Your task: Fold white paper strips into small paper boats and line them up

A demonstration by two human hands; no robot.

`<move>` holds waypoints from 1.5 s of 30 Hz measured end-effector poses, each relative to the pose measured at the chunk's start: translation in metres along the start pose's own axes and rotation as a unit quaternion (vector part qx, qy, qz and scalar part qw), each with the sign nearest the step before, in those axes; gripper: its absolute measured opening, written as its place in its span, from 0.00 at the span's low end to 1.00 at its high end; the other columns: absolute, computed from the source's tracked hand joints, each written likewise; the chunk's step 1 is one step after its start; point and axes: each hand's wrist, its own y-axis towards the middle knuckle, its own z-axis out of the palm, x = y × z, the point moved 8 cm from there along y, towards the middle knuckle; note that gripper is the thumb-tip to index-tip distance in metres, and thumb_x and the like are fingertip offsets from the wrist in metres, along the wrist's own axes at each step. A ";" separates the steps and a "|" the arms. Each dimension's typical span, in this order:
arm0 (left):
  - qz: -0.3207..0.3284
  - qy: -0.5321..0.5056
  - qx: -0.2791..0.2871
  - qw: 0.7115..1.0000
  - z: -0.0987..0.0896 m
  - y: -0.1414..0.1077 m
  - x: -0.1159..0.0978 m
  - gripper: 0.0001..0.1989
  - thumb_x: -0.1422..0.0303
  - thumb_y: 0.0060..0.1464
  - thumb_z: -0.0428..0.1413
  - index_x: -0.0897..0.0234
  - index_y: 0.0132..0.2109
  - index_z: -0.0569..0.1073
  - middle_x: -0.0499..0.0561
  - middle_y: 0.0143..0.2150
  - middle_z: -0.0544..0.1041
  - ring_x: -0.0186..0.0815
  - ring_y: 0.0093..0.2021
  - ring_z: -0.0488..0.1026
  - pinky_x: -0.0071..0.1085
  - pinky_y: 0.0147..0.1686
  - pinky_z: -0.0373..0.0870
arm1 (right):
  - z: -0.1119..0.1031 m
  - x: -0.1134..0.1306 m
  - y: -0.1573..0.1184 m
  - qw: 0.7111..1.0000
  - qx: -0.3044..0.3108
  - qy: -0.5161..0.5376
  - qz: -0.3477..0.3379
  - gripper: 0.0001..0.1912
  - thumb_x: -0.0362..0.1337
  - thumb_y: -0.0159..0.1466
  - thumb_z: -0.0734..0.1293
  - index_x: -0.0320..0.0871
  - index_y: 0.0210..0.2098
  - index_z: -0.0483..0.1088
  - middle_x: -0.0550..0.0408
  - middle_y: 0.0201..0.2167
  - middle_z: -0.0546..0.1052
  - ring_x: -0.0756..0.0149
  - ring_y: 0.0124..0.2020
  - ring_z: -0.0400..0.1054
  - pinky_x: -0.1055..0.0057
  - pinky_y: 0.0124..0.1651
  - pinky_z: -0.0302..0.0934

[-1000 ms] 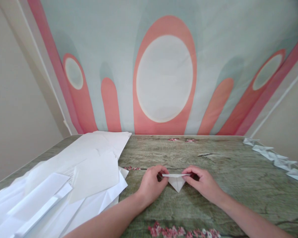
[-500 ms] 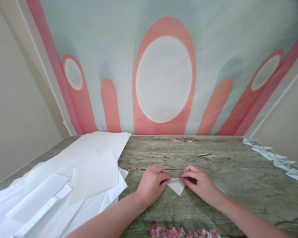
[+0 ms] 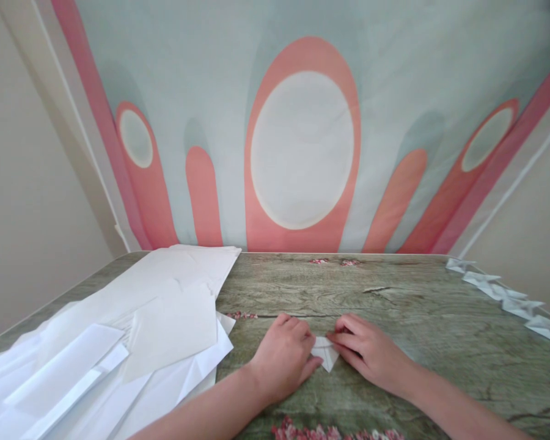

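A small piece of folded white paper [image 3: 326, 353] sits low over the table between my hands, its point toward me and crease lines showing on it. My left hand [image 3: 286, 354] grips its left side, the thumb lying along the near edge. On the opposite side, my right hand [image 3: 364, 348] pinches the upper right corner between thumb and fingers. Both hands cover the paper's outer corners.
A spread pile of white paper sheets [image 3: 174, 330] takes up the table's left side. Several folded white paper pieces [image 3: 520, 305] line the right edge. The wood-patterned table [image 3: 417, 293] meets a printed backdrop [image 3: 215, 73] behind it.
Both hands have come closer together and slightly nearer to me. My left thumb has shifted down along the paper, and less of the paper shows between the hands.
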 end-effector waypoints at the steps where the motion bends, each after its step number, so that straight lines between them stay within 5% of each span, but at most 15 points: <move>1: 0.004 0.012 0.006 1.000 0.000 0.000 -0.001 0.14 0.59 0.56 0.53 0.64 0.42 0.72 0.53 0.36 0.72 0.41 0.40 0.67 0.37 0.43 0.59 | 0.000 0.002 0.000 1.000 0.005 -0.016 -0.007 0.10 0.34 0.64 0.59 0.44 0.40 0.72 0.53 0.33 0.69 0.65 0.36 0.64 0.69 0.38 0.59; 12: 0.075 0.112 0.047 0.990 0.012 0.001 -0.006 0.08 0.68 0.58 0.52 0.69 0.41 0.72 0.53 0.36 0.74 0.40 0.39 0.69 0.35 0.41 0.61 | 0.012 0.033 -0.007 0.960 0.040 -0.236 -0.146 0.06 0.28 0.62 0.61 0.39 0.36 0.69 0.52 0.32 0.71 0.63 0.33 0.63 0.64 0.37 0.56; 26: 0.059 0.076 0.085 0.992 0.015 -0.006 -0.011 0.13 0.78 0.56 0.49 0.75 0.49 0.68 0.64 0.49 0.71 0.44 0.48 0.70 0.35 0.43 0.68 | 0.028 0.034 -0.014 0.951 0.036 -0.301 -0.066 0.08 0.24 0.52 0.66 0.39 0.31 0.69 0.50 0.32 0.72 0.61 0.31 0.63 0.64 0.34 0.56; 33: 0.104 0.092 0.067 0.988 0.016 -0.006 -0.016 0.08 0.77 0.57 0.48 0.73 0.43 0.69 0.59 0.39 0.75 0.43 0.39 0.73 0.36 0.36 0.71 | 0.025 0.040 -0.015 0.956 0.017 -0.279 -0.088 0.07 0.25 0.53 0.65 0.39 0.31 0.70 0.48 0.34 0.74 0.61 0.33 0.67 0.66 0.34 0.58; 45: 0.146 0.099 0.004 0.984 0.007 -0.008 -0.015 0.10 0.76 0.60 0.45 0.71 0.46 0.67 0.59 0.38 0.75 0.41 0.39 0.74 0.34 0.35 0.72 | 0.017 0.046 -0.012 0.954 -0.032 -0.279 -0.099 0.07 0.26 0.56 0.63 0.38 0.35 0.69 0.49 0.33 0.75 0.62 0.33 0.68 0.66 0.37 0.58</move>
